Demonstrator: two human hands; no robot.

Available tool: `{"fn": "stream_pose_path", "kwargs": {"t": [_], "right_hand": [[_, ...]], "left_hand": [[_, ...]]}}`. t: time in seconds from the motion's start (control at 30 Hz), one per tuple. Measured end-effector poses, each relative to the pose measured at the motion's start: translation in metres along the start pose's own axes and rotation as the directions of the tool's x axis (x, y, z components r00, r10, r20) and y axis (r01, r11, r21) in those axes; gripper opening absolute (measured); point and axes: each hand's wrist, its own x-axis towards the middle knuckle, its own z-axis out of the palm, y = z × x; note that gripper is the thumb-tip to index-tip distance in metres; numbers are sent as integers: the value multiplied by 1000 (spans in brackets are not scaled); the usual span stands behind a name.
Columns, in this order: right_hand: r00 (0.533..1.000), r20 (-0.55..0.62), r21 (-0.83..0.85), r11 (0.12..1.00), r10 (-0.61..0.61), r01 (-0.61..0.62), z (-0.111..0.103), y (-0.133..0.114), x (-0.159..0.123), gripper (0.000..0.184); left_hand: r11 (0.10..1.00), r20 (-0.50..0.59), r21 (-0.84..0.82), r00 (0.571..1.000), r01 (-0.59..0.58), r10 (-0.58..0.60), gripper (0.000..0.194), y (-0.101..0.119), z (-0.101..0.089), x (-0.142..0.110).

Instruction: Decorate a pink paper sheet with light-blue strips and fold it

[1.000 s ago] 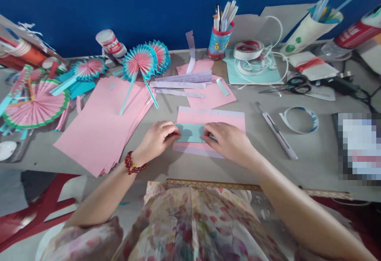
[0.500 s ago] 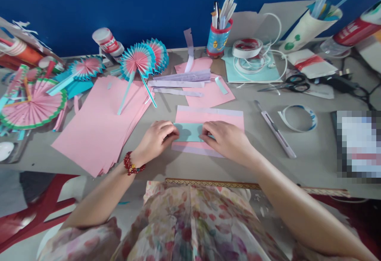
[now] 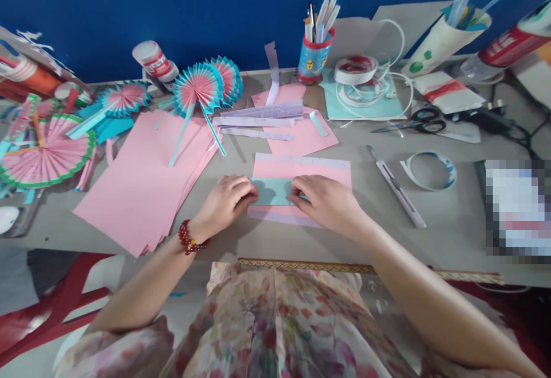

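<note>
A light blue paper strip (image 3: 274, 192) lies across a pink sheet of paper (image 3: 297, 169) whose far and near edges carry pale lilac bands. My left hand (image 3: 232, 199) pinches the left end of the blue strip between thumb and fingers. Farther right along the strip, my right hand (image 3: 322, 199) pinches it the same way, with the palm over the pink sheet. The strip's right part is mostly covered by that hand. A red beaded bracelet (image 3: 188, 237) circles my left wrist.
To the left is a stack of pink paper (image 3: 133, 177), with blue-and-pink paper fans (image 3: 198, 88) behind it. Lilac strips (image 3: 258, 115) lie ahead. On the right are a utility knife (image 3: 396, 187), a curled tape strip (image 3: 430, 171) and scissors (image 3: 419, 122). A pen cup (image 3: 316, 56) stands at the back.
Both hands keep their places on the blue strip. Only a very slight shift of the whole view shows.
</note>
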Motion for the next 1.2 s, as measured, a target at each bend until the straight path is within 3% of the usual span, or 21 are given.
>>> {"fn": "stream_pose_path", "kwargs": {"t": [0.63, 1.2], "right_hand": [[999, 29, 117, 993, 24, -27, -9, 10, -4, 12], [1000, 26, 80, 997, -15, 13, -7, 9, -5, 14]], "left_hand": [[1000, 13, 2, 1000, 9, -9, 16, 1, 0, -1], [1000, 9, 17, 1000, 5, -6, 14, 0, 1, -1]]}}
